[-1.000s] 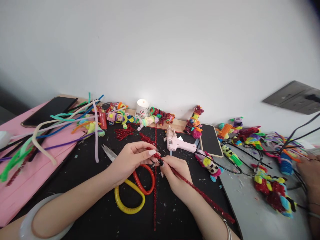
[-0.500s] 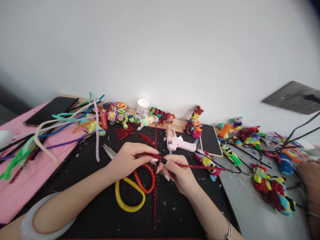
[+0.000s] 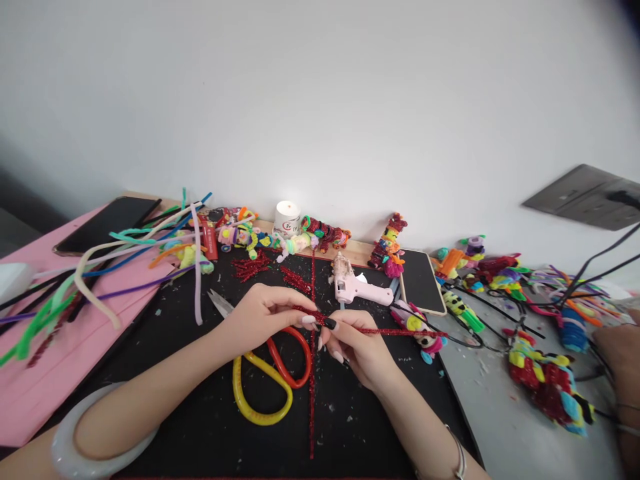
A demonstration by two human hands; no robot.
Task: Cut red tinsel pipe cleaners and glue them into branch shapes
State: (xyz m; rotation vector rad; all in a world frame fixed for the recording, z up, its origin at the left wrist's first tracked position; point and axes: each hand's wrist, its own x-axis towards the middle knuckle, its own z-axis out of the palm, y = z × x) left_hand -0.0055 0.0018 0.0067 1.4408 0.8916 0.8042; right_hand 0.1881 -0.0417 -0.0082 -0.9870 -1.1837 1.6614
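My left hand [image 3: 265,317] and my right hand [image 3: 357,343] meet over the black mat [image 3: 200,413], both pinched on one red glitter pipe cleaner [image 3: 395,331]. Its free end runs level to the right past my right hand. A second red glitter pipe cleaner [image 3: 312,400] lies straight on the mat below my fingers. Scissors [image 3: 270,373] with a red and a yellow handle loop lie under my left hand.
A pink glue gun [image 3: 357,285] lies behind my hands, with a white cup [image 3: 287,217] by the wall. Loose pipe cleaners [image 3: 125,257] spread over the pink board [image 3: 45,373] on the left beside a phone [image 3: 103,223]. Finished colourful figures [image 3: 547,380] and another person's hand [image 3: 617,347] are at right.
The free end of the red pipe cleaner swung up from along my right forearm to level rightwards. My hands stayed together and the view shifted slightly.
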